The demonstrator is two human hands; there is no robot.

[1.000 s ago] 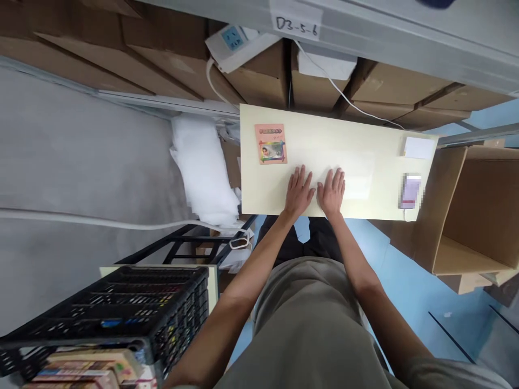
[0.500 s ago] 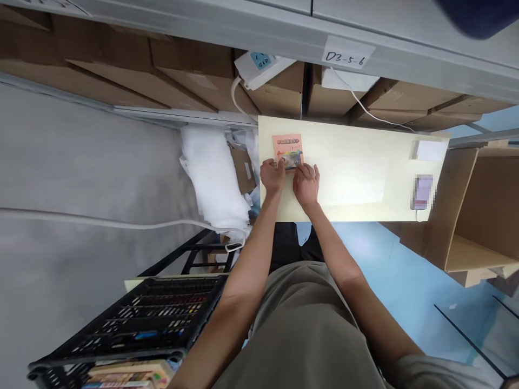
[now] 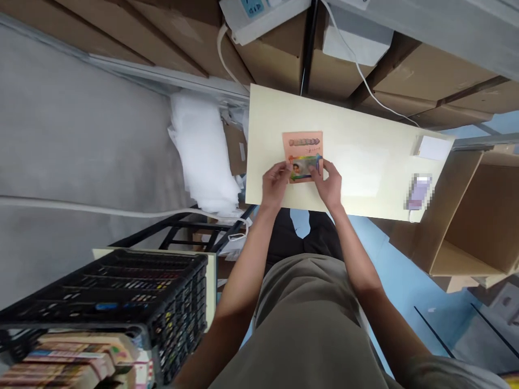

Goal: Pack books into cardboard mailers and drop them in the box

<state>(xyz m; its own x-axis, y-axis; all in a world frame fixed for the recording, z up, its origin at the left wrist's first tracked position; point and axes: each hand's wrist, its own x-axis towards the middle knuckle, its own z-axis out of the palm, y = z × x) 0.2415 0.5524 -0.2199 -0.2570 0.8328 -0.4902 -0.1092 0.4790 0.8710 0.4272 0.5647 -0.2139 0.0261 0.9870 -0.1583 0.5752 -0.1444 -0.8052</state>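
A pink booklet (image 3: 304,141) with a picture on its lower half is held above the pale yellow tabletop (image 3: 344,124). My left hand (image 3: 276,183) pinches its lower left edge between thumb and fingers. On the opposite side, my right hand (image 3: 328,181) grips the lower right edge, its thumb lying over the printed picture. The booklet's top edge is free of both hands.
At the table's right end lie a white box (image 3: 433,147) and a blurred purple phone (image 3: 419,193). White foam sheets (image 3: 205,154) hang left of the table. A black crate (image 3: 178,313) stands lower left; an open carton (image 3: 478,210) is at right.
The booklet has come up closer to the camera and looks larger. My right hand has shifted right to its side edge, and the hands are farther apart. The view has tilted.
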